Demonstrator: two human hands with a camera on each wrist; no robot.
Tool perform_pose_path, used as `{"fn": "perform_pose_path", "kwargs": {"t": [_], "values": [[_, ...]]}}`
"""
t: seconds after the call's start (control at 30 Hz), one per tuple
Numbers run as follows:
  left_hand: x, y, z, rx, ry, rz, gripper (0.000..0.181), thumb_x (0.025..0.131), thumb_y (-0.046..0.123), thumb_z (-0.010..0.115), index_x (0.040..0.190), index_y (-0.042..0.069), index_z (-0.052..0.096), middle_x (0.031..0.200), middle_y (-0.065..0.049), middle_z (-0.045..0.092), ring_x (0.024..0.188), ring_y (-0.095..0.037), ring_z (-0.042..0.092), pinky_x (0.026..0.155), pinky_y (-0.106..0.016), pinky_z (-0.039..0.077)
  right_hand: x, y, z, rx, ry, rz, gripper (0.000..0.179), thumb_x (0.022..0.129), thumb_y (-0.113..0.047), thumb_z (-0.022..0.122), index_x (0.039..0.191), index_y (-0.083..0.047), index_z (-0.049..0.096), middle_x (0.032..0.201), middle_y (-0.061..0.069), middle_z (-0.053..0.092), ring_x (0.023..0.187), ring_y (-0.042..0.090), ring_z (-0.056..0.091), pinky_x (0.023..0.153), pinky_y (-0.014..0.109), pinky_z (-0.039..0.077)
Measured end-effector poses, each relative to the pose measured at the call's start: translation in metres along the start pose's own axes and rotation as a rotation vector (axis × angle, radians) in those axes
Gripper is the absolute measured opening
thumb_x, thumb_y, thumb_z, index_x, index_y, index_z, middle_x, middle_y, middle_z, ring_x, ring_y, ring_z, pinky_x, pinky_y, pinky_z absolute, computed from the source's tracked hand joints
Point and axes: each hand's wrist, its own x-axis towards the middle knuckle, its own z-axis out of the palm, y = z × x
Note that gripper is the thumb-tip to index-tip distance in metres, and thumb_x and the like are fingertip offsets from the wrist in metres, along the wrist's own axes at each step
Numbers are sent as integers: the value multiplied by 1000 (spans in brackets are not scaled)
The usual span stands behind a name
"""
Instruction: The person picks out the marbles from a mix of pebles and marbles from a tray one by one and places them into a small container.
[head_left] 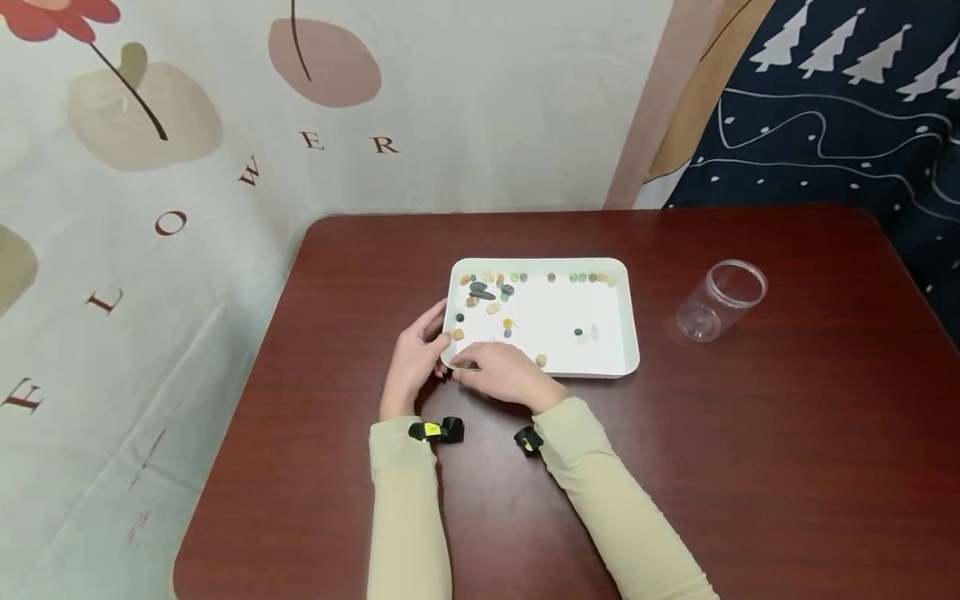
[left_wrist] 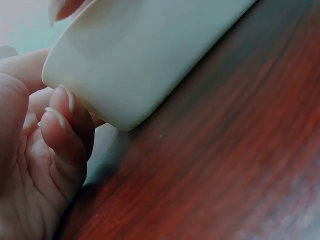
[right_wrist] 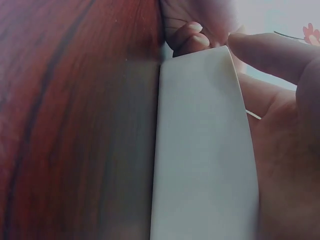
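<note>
A white tray [head_left: 564, 350] holds small coloured pebbles, most of them toward its left side and along the far rim. The left hand [head_left: 411, 358] holds the tray's left side near the front corner, thumb at the rim. In the left wrist view, its other fingers [left_wrist: 62, 137] curl against the outer wall. The right hand [head_left: 504, 372] reaches over the front rim into the near left corner, its thumb [right_wrist: 270, 52] right at the corner in the right wrist view. Part of a dark pebble [head_left: 468, 365] shows beneath that hand; I cannot tell whether the fingers pinch it.
A clear, open-topped jar [head_left: 708, 304] stands to the right of the tray on the reddish-brown table [head_left: 787, 433]. Behind the table hangs a pale printed cloth [head_left: 495, 125], with a dark patterned cloth [head_left: 825, 150] at the right.
</note>
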Motion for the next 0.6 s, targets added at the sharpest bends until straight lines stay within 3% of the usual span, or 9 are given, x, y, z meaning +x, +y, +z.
{"fn": "perform_pose_path", "kwargs": {"t": [0.23,0.37,0.6], "values": [[-4,-1,0,9,-23,-21,52,87,16,58,134,37,46,132,-1,53,37,-18,47,37,-32,46,-5,3,3,-2,20,16,33,91,-33,51,114,-14,66,116,-1,62,110,12,55,94,31,44],[-11,9,0,-1,-32,-39,53,87,13,58,135,31,46,132,-4,53,37,-19,47,37,-32,46,-6,4,5,-10,28,19,30,90,-32,54,110,-15,68,110,-1,63,103,10,56,91,29,45],[-10,19,2,8,-15,-14,53,87,12,57,136,28,46,131,-4,54,38,-17,46,38,-32,45,-5,5,-2,10,55,24,21,88,-26,57,100,-16,71,101,-3,62,88,8,55,84,27,46]]}}
